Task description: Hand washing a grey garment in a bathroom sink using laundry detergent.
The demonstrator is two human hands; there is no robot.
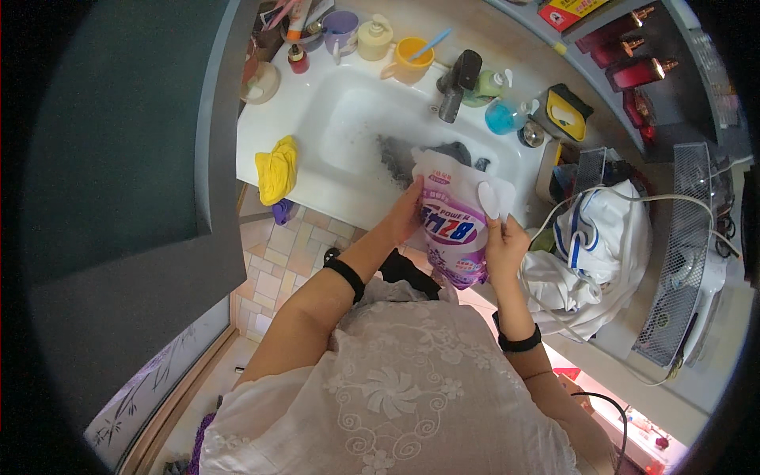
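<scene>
A white and purple pouch of washing powder point(455, 229) is held upright in front of me, over the sink's near edge. My left hand point(407, 212) grips its left side, fingers behind it. Closed on the right side is my right hand point(505, 247), with its thumb in front. A small white scoop point(489, 199) sticks up from that thumb, against the pouch's upper right. Behind the pouch, dark wet cloth point(397, 161) lies in the white sink point(332, 127), partly hidden by it.
A yellow cloth point(276, 170) hangs over the sink's left edge. Along the back stand an orange mug point(412, 60), a dark faucet point(459, 83) and pump bottles. White clothes point(602, 229) and a loose cable point(633, 195) lie to the right, near a mesh basket point(673, 261).
</scene>
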